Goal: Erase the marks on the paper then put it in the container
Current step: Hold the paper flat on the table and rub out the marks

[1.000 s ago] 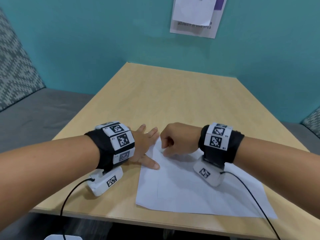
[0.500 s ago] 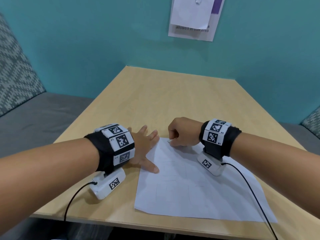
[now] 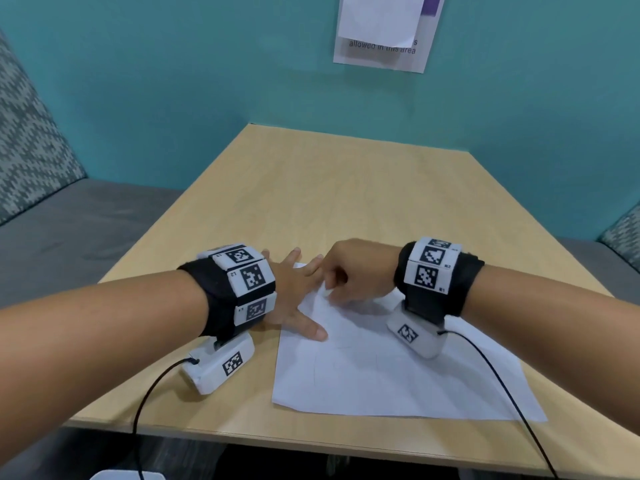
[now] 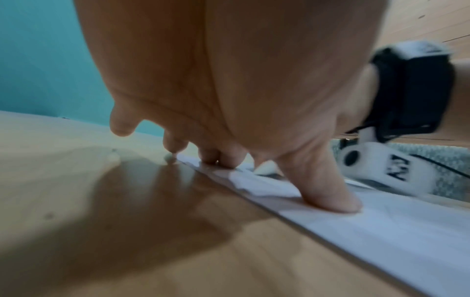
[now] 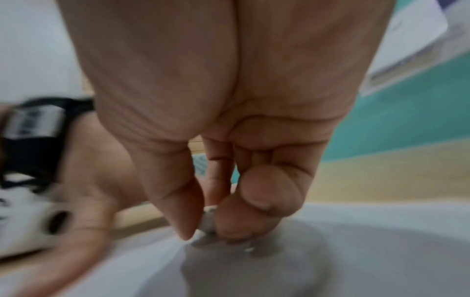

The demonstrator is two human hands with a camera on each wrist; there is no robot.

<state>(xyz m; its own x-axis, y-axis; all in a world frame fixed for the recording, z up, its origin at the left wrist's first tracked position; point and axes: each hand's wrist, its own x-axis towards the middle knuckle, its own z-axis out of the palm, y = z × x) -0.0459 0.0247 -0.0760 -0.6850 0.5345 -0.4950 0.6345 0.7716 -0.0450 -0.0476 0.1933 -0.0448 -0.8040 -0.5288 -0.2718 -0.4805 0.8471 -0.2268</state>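
Observation:
A white sheet of paper (image 3: 398, 368) with faint pencil marks lies on the wooden table (image 3: 311, 188) near its front edge. My left hand (image 3: 294, 289) lies flat with spread fingers, the thumb (image 4: 328, 193) and fingertips pressing the paper's left edge and far corner. My right hand (image 3: 349, 275) is curled into a fist at the paper's far left part. Its thumb and fingers pinch a small white eraser (image 5: 207, 227) whose tip touches the paper (image 5: 356, 251). In the head view the eraser (image 3: 326, 292) shows as a small white bit under the fist.
A teal wall with a pinned notice (image 3: 384, 29) stands behind the table. Grey bench seats (image 3: 69, 230) with patterned cushions flank it on both sides. Cables run from both wrist cameras over the front edge. No container is in view.
My right fist with the eraser went right and away along the paper's far edge, then came back left toward my left hand's fingers. The left hand stayed pressing the paper.

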